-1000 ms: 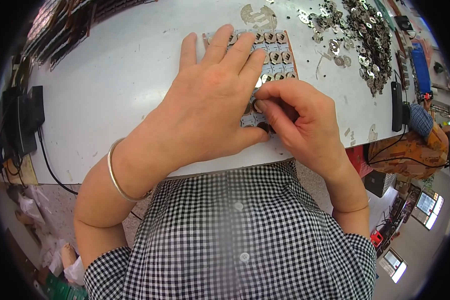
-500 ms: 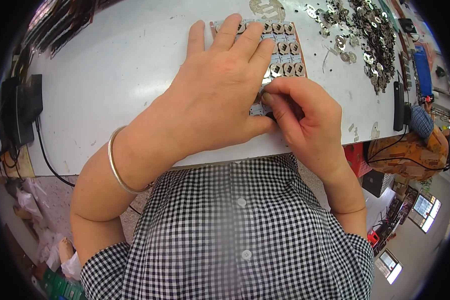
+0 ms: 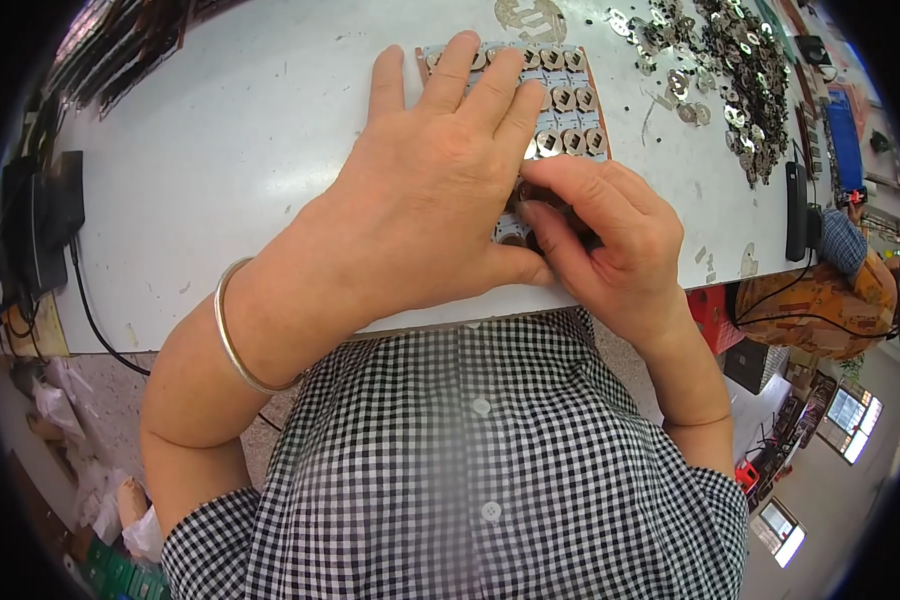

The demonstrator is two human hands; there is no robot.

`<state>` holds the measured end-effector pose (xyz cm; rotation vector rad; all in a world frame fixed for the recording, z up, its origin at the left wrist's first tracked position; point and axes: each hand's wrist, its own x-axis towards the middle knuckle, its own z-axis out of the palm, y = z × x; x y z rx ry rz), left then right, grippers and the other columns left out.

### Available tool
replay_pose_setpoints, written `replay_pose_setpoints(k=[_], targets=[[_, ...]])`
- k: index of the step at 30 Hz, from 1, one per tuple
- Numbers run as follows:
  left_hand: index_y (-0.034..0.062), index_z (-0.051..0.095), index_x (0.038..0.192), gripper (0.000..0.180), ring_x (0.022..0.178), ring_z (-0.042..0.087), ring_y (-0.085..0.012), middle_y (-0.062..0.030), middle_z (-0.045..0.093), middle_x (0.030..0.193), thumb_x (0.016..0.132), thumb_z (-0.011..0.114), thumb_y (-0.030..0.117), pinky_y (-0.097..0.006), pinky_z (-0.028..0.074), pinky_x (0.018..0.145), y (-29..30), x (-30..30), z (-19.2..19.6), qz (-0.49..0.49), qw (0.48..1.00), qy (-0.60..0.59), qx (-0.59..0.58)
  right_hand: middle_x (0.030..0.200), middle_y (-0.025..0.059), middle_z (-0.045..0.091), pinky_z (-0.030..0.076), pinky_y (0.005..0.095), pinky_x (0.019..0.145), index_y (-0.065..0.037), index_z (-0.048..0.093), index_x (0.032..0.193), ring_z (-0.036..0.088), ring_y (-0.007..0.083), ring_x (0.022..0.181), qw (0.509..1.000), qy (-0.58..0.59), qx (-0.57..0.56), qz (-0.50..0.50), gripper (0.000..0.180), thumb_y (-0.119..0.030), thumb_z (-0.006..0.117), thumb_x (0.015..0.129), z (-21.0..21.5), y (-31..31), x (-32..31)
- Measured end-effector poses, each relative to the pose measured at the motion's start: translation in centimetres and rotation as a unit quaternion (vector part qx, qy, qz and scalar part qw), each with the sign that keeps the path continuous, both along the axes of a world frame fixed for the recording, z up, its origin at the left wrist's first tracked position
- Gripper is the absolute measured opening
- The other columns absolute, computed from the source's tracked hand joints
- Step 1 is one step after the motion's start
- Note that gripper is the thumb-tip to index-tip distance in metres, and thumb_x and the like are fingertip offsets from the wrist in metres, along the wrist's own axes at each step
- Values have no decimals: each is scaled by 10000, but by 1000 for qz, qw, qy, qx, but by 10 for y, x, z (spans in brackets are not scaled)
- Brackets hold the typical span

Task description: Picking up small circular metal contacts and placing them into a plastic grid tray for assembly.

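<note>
A flat tray [image 3: 570, 112] with rows of small round metal parts lies on the white table [image 3: 220, 140]. My left hand [image 3: 440, 200] is spread flat over the tray's left side, fingers pointing away from me, pressing it down. My right hand [image 3: 600, 240] sits at the tray's near right edge with its fingertips pinched together on a small metal part [image 3: 523, 190] next to my left thumb. The part is mostly hidden by the fingers. A thin metal bangle [image 3: 232, 335] circles my left wrist.
A heap of loose metal parts [image 3: 730, 70] spreads over the table's far right. A dark flat device with a cable [image 3: 796, 210] lies at the right edge. Black boxes and cords [image 3: 40, 220] sit at the left edge. Another person's patterned sleeve [image 3: 820, 290] shows at right.
Both hands and the tray appear slightly farther up the picture. My right fingertips have shifted a little along the tray's near rows; my left hand stays spread on it.
</note>
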<state>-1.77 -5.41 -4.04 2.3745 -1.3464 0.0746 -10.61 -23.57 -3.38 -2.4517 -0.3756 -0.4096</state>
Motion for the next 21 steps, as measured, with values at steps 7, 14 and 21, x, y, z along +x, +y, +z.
replay_pose_setpoints(k=[7,14,21], targets=[[-61,513,1428,1050,1445,374,-446,-245,461,1512,651,869,549,-676,301,1132,-3,1,1,3,1000,6,9,987,126,750,605,303,705,-14,721,1092,751,230,833,999,13,37,-3,310,96,763,806,-4,1,-4],[-64,489,1438,1061,1440,370,-471,-261,449,1518,655,863,546,-679,291,1121,-1,3,8,-4,1000,2,12,990,137,745,604,323,691,-17,713,1079,743,262,816,1000,0,13,19,306,44,794,790,-2,-2,-2],[-86,449,1464,1144,1436,345,-520,-304,412,1531,646,858,602,-707,259,1113,0,2,14,-13,999,41,21,1037,143,739,559,305,652,-24,730,1129,711,243,762,999,-32,-7,-8,253,-6,725,877,20,-45,58]])
